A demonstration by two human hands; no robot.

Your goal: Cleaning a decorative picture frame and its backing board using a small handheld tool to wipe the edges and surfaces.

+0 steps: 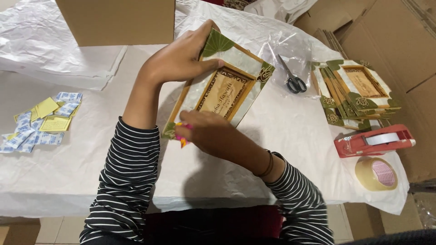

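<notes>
Near the table's (54,181) left edge lay small packets (41,122). At its middle, the left hand (181,56) clasped a decorated frame (227,86) by its top corner; the right hand (206,131) pinched a pink item (182,137) against its lower edge. Toward the right edge, stacked frames (356,93) seemingly waited.

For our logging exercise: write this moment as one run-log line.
left hand: grips picture frame top | right hand: at frame bottom, pink object | scissors nearby

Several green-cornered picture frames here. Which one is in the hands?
The picture frame at centre, gripped by the left hand and right hand. The other frames sit stacked by the scissors.
</notes>
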